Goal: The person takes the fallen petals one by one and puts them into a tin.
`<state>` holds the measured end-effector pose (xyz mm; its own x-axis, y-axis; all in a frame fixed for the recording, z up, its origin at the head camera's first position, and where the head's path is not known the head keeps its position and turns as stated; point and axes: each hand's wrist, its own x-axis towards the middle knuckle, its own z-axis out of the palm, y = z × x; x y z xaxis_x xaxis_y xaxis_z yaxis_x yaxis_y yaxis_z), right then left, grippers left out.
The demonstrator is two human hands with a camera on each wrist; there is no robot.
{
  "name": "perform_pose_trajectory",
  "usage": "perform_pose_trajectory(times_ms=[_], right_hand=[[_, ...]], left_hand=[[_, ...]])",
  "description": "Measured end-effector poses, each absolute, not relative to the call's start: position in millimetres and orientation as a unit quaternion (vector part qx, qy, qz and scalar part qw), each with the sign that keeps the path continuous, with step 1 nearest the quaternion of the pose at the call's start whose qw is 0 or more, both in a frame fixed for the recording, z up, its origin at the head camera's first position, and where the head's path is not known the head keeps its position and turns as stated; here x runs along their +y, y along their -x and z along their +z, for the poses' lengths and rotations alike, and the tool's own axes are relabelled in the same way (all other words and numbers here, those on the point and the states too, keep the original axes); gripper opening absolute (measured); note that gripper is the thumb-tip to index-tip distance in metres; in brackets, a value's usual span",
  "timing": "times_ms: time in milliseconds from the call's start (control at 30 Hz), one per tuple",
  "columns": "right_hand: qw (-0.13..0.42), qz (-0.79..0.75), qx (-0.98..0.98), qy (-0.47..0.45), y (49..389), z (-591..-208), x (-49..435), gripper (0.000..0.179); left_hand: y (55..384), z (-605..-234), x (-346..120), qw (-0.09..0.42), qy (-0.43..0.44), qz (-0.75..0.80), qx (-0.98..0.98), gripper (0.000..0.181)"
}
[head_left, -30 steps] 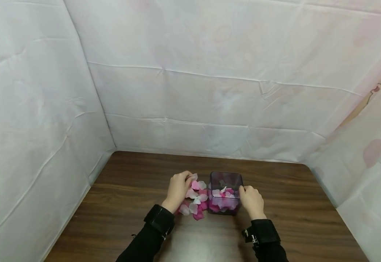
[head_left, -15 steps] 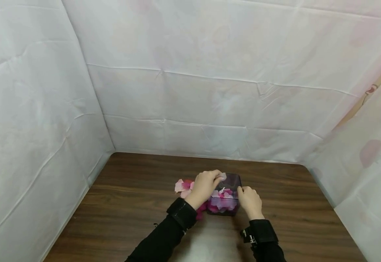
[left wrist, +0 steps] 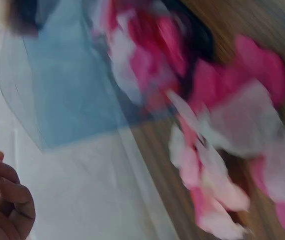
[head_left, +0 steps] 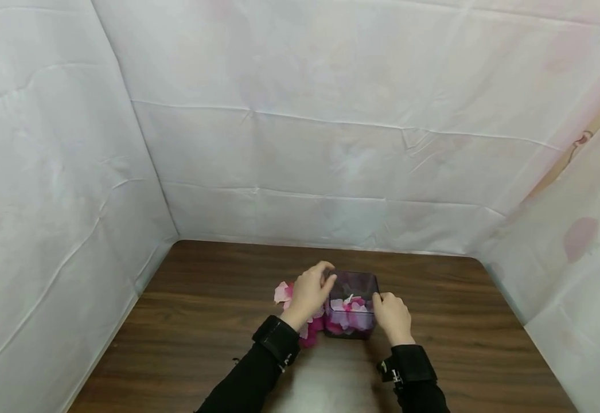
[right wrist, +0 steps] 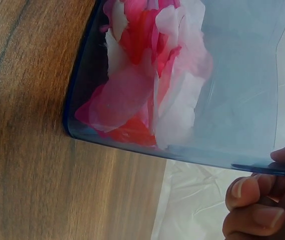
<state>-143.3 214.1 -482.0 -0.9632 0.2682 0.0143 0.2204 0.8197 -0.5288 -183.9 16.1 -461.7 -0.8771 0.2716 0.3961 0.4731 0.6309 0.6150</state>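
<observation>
A see-through, dark-tinted plastic box (head_left: 354,283) stands on the wooden table, partly filled with pink, red and white artificial petals (right wrist: 147,75). My right hand (head_left: 393,316) pinches its right wall at the rim between thumb and fingers. Over the box's left side is my left hand (head_left: 307,291), fingers loosely bent and holding nothing. In the left wrist view its fingers (left wrist: 10,200) are apart from the box. A loose pile of pink and white petals (left wrist: 242,115) lies on the table against the box's left side, partly hidden by the left hand in the head view.
The brown wood-grain table (head_left: 217,292) extends around the box. White cloth sheets (head_left: 300,155) hang behind it and on both sides. A black strap (head_left: 276,339) wraps the left wrist, and another strap (head_left: 412,363) the right.
My left hand carried a whitish petal from the pile to above the box, let it go, then moved slightly back left. The right hand keeps its hold on the box wall.
</observation>
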Motion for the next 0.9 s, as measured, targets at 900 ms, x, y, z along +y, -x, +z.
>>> perform_pose_trajectory(times_ms=[900], right_hand=[[0.044, 0.264, -0.955, 0.126, 143.0, -481.9, 213.0, 0.04]], left_hand=[[154.4, -549.6, -26.3, 0.088, 0.156, -0.201, -0.963, 0.023]])
